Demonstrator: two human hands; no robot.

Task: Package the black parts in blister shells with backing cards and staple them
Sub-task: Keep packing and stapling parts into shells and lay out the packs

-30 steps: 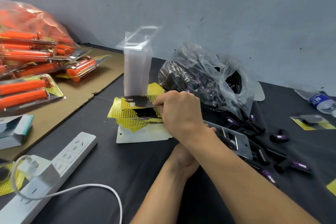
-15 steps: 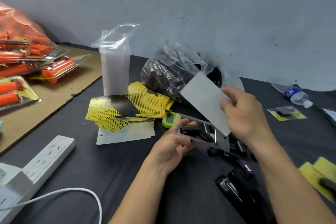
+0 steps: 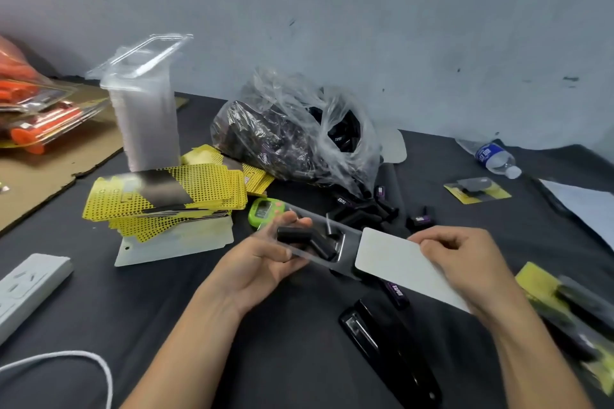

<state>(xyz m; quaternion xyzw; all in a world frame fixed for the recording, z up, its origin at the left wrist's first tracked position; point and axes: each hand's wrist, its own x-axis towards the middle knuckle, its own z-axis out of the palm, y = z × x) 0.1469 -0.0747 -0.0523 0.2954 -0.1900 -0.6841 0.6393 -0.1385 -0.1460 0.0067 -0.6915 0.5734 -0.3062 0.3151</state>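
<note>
Step in hand: carding the shell. Parts are loaded, card isn't seated, nothing stapled yet.

Far left: white power strip (image 3: 30,285), then a cardboard sheet (image 3: 50,173) carrying orange tools (image 3: 43,129) in clear packs. Next, a tall nested stack of shells (image 3: 146,109) in thin glossy plastic. In front of it sits a fanned pile of yellow cards (image 3: 166,199) with black dot print. A green timer (image 3: 264,211) is just beside the pile. Behind is a crinkled clear bag (image 3: 292,136) full of black pieces.

Left hand (image 3: 262,262) grips the blister shell (image 3: 345,247) from below, fingers curled under, thumb on top. It's a clear rigid tray. The black parts (image 3: 295,236) lie in its pocket: short matte cylinders, at least two.

Backing card (image 3: 405,269): flat, stiff, plain white face up, rounded corners. Its left edge meets the shell's right end; touching or overlapping, can't tell. Right hand (image 3: 465,262) pinches its right end.

Next move, I'd say: square the card to the shell's rim and slide it home without tipping the parts. Then the black stapler (image 3: 388,352), lying on the dark cloth below the hands.

Further right: a finished pack (image 3: 476,191) and a water bottle (image 3: 495,159).
</note>
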